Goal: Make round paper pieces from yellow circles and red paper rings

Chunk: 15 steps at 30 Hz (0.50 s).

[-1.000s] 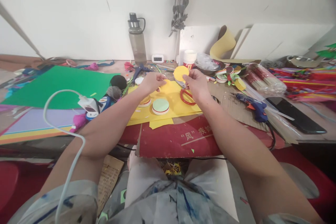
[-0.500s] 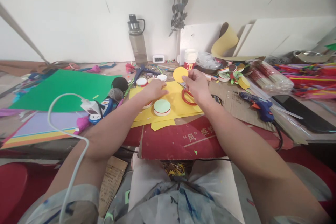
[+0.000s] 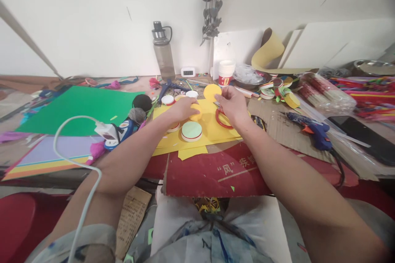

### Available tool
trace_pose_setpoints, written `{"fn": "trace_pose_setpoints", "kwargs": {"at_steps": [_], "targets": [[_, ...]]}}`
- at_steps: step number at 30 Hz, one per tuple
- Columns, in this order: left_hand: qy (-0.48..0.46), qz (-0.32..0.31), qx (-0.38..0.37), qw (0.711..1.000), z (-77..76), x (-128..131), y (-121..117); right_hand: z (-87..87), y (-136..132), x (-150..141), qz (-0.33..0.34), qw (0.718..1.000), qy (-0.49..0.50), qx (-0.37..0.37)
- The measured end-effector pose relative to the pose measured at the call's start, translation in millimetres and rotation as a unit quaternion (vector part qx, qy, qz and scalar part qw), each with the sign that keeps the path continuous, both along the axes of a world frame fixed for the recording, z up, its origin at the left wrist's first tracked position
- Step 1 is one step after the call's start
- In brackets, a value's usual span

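Just below frame centre, a pale-green-topped white disc [image 3: 191, 130] sits on yellow paper sheets [image 3: 212, 133]; red-handled scissors [image 3: 217, 119] lie right of it. Beyond, the left hand's [image 3: 184, 109] grip on a round yellow piece [image 3: 196, 111] is unclear; the right hand [image 3: 233, 104] pinches a flat yellow paper circle [image 3: 212, 92] just above centre.
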<state>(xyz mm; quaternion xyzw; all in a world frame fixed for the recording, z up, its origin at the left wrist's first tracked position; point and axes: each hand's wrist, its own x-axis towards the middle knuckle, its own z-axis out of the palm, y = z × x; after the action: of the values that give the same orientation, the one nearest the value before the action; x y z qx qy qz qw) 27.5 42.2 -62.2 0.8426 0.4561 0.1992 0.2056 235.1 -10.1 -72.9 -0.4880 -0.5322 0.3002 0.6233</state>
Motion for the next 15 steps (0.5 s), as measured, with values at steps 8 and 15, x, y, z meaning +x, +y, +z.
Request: {"fn": "trace_pose_setpoints", "kwargs": {"at_steps": [8, 15], "targets": [[-0.296, 0.060, -0.240, 0.923, 17.7, 4.5, -15.0, -4.1, 3.9, 2.0, 0.015, 1.000, -0.008, 0.013], [-0.286, 0.029, -0.206, 0.935, 14.7, 4.0, -14.9, -5.9, 7.9, 1.6, -0.001, 1.000, 0.004, 0.023]]}}
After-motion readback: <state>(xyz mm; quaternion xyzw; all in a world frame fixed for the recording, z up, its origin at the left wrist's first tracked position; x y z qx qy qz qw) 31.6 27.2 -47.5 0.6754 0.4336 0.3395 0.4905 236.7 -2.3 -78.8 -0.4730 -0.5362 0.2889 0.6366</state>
